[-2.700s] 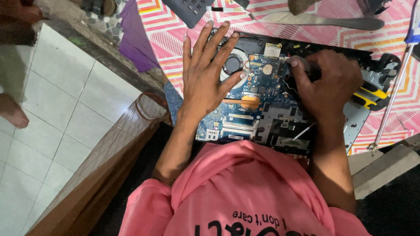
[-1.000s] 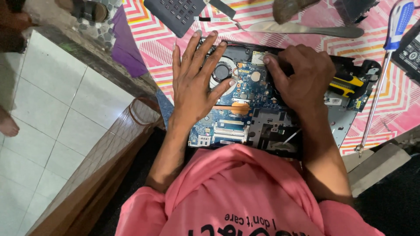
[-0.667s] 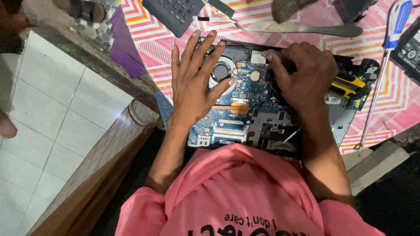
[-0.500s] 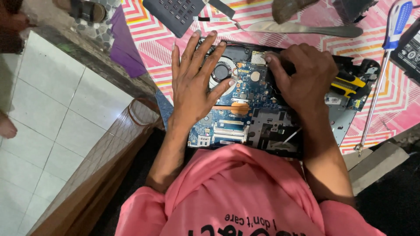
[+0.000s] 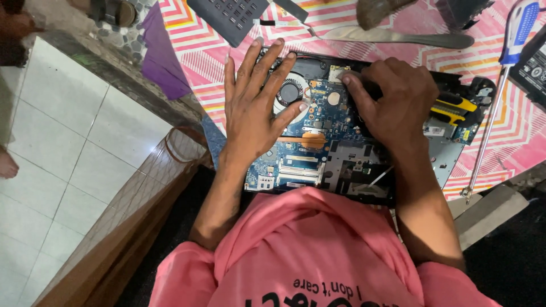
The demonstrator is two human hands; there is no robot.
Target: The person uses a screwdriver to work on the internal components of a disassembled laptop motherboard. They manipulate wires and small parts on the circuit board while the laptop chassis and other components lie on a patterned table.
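Left hand [image 5: 257,108] lies flat, fingers spread, steadying the opened laptop [image 5: 341,142] on the pink patterned cloth [image 5: 193,45]; right hand [image 5: 392,102] curled, fingertips pressing the blue board [image 5: 333,122]; advisable: even pressure, clear of fan [image 5: 291,91]; screwdriver [image 5: 500,85] lies apart

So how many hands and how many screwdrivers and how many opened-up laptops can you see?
Hands: 2, the left hand flat on the blue board, the right hand pressing near its top edge
Screwdrivers: 1, the long screwdriver
Opened laptops: 1, the opened laptop
Total: 4
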